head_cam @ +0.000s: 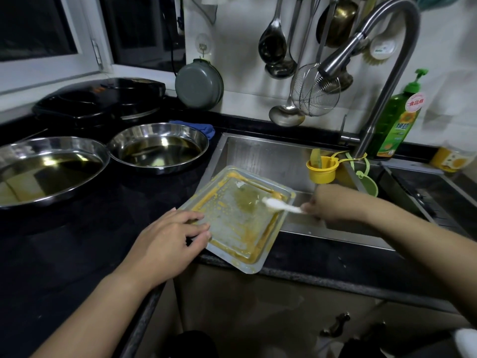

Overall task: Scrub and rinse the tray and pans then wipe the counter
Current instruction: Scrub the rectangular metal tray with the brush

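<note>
From the head camera, the black counter (77,241) fills the left side and the steel sink (271,156) sits at about 2 o'clock from the frame centre. The tap (382,81) arches over the basin from 1 o'clock, its spout hanging in front of ladles and a wire skimmer (313,93) on the wall. A green dish-soap bottle (398,120) stands just beside the tap's base, and a yellow cup (321,169) hangs at the sink's rear edge.

Two round steel pans rest on the counter, touching rim to rim: the near pan (49,171) at 9 o'clock and the far pan (158,148) at 10 o'clock. Each holds a shallow dark, oily liquid. A blue cloth (204,129) lies just behind the far pan.

The tray (240,218) lies tilted across the sink's front left corner, coated with orange residue round its inner border and a greenish patch in the middle. The left hand (167,244) grips the tray's left rim, fingers curled over the edge. The right hand (327,202) pinches a white brush (280,205), whose head touches the tray; motion blur hides the exact finger positions.
</note>
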Motion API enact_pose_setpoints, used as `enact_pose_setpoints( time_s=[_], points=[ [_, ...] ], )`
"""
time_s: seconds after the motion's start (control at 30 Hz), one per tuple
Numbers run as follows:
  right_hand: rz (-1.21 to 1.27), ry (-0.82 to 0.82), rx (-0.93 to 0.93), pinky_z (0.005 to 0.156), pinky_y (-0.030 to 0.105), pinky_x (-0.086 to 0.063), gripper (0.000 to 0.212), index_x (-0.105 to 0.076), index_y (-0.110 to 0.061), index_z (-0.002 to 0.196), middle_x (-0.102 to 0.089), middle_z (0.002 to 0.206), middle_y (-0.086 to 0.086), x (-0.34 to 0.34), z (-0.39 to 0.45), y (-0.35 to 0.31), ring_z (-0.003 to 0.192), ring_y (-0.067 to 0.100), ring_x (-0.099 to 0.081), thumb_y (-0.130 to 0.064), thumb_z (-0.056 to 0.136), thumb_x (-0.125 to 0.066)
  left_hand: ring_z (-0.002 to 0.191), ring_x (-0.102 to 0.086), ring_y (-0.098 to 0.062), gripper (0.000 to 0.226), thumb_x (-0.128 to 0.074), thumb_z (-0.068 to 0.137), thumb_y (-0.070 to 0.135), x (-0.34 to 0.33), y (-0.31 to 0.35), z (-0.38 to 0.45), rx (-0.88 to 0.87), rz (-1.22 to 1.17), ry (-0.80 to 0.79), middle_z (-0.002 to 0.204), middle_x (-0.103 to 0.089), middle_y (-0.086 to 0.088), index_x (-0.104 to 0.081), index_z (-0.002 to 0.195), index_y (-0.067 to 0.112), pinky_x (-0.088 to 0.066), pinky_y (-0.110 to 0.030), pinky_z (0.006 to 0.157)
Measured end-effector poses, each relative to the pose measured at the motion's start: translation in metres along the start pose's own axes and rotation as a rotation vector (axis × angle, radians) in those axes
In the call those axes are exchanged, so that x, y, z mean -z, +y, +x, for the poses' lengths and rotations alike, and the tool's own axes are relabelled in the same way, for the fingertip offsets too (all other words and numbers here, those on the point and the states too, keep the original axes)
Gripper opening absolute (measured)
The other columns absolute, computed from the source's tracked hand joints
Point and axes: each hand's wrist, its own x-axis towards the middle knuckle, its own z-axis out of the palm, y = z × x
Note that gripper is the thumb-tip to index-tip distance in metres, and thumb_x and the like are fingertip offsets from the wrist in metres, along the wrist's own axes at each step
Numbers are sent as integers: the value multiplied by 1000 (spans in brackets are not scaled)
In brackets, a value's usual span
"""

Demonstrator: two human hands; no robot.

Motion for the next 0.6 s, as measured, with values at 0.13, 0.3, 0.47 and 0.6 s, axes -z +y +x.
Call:
enact_pose_setpoints(
  time_s=[0.13, 0.3, 0.47, 0.6],
  points=[
    [69, 3, 41, 67, 27, -45, 40, -70, -11, 97, -60, 79, 3, -8, -4, -4, 76, 20, -56, -40, 104, -45, 132, -39, 16, 64, -23, 89, 75, 1, 0, 1, -1, -11, -10, 140, -52, 32, -71, 121, 48, -9, -14, 120],
    [-64, -50, 115, 57, 30, -38, 37, -70, -15, 86, -60, 79, 4, -8, -5, -25, 69, 20, -54, -35, 106, -46, 132, -40, 15, 58, -29, 93, 72, 2, 0, 1, 1, -8, -14, 140, -53, 31, -71, 123, 46, -9, -15, 120],
    [-22, 129, -35, 71, 34, -45, 39, -55, -13, 78, -66, 103, 13, -4, 25, -8, 80, 28, -55, -37, 106, -41, 132, -41, 15, 62, -25, 90, 74, 2, 0, 1, 8, -16, -13, 139, -53, 31, -71, 122, 47, -14, -19, 124],
    [82, 36, 112, 61, 30, -40, 35, -57, -18, 82, -52, 77, 3, -11, -12, -40, 63, 17, -49, -38, 107, -42, 132, -41, 14, 63, -25, 90, 74, 3, -1, 2, 1, -4, -27, 141, -53, 30, -71, 123, 47, -13, -19, 124]
  ],
)
